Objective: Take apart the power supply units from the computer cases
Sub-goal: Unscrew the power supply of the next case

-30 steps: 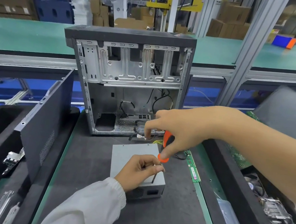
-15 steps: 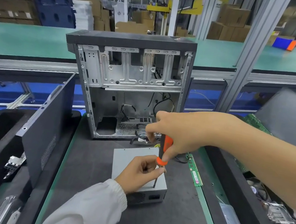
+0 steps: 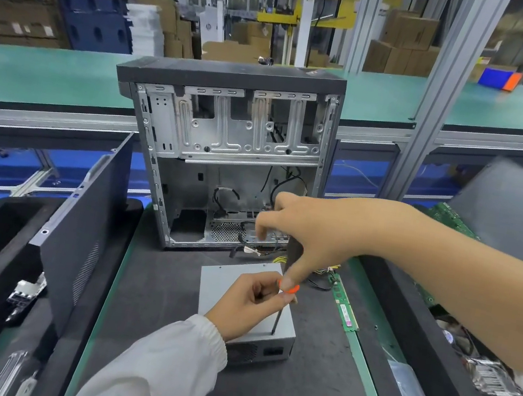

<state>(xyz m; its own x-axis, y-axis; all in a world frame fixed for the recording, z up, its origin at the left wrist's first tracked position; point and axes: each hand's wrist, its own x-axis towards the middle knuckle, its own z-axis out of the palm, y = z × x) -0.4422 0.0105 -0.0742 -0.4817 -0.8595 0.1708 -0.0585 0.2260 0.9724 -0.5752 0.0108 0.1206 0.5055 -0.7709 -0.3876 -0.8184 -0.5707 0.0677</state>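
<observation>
My right hand is curled round the dark handle of the orange-collared screwdriver, thumb down against the orange ring and the other fingers bent over the top. My left hand pinches the thin steel shank just under that ring, steadying it. The tip stands on the top face of the grey sheet-metal power supply box, near its front right corner, with the tool close to upright.

I judge this to be the loosening of a cover screw. To do it well I would keep the shank straight over the screw and press down through the handle before turning, so the tip does not ride out of the head. The left fingers should guide only, loose enough to let the shank spin. I cannot see the screw head itself under the tip, so I would feel for seating first.

The box lies flat on the dark foam mat of the worktop, already out of the open silver-and-black computer case, which stands upright just behind it with loose wires trailing from its bottom opening. A green memory stick lies on the mat just to the right. A black side panel leans at the left, and a black foam tray with parts sits at the right.
</observation>
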